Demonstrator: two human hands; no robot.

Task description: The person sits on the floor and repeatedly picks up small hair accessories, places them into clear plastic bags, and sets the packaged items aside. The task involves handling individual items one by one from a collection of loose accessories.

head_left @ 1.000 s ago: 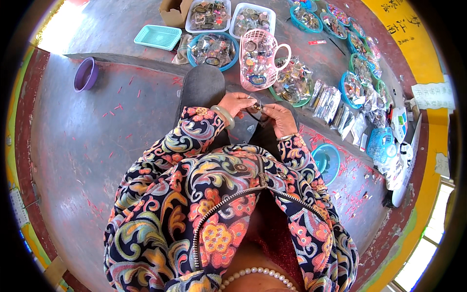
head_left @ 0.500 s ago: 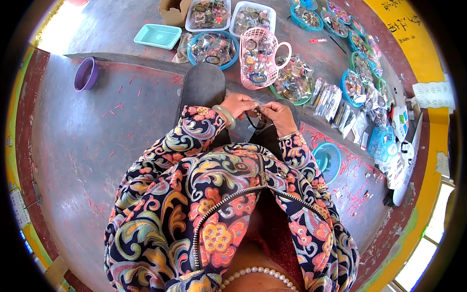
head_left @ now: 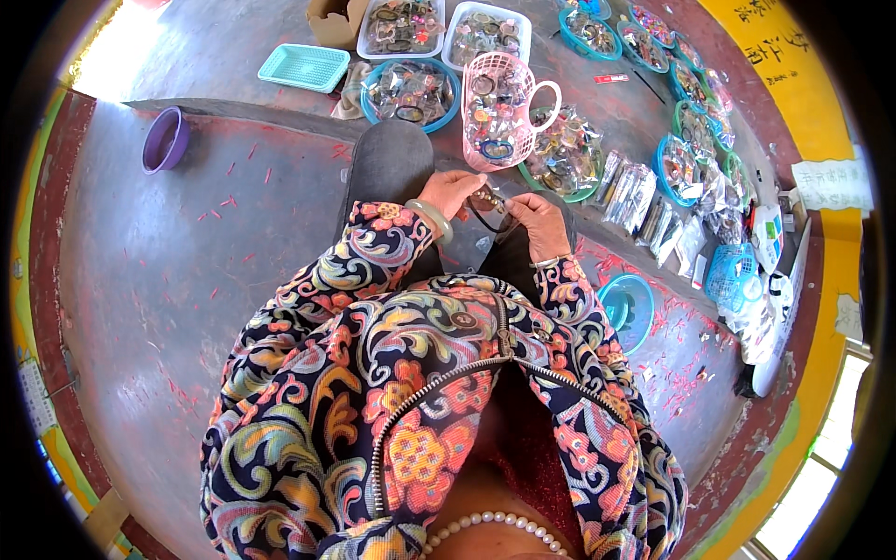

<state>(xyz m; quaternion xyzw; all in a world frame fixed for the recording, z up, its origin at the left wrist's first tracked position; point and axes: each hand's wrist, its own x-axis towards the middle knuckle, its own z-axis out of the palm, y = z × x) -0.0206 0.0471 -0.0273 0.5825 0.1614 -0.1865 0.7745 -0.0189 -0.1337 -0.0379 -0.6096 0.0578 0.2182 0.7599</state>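
Note:
Above my lap, both hands hold a dark looped band with small gold-and-brown beads [head_left: 488, 200], perhaps a bracelet or a hair tie. My left hand [head_left: 452, 192] pinches its upper left end between thumb and fingertips. At the other side my right hand [head_left: 538, 224] grips its right end, fingers closed. The dark loop hangs down between the two hands. Some clear plastic shows below it, though its shape is hard to make out. Just beyond my hands stands a pink handled basket [head_left: 543, 105] with bagged trinkets in it.
A blue round basket [head_left: 455, 93] and white tubs [head_left: 359, 45] hold more bagged pieces, as does a green basket [head_left: 590, 194]. Silvery packets [head_left: 631, 194] lie to the right. A teal bowl [head_left: 627, 313] and a purple basin [head_left: 166, 140] flank me. Red scraps litter the floor.
My hands have drawn slightly apart, the left a little up and left. More of the beaded part now shows between them.

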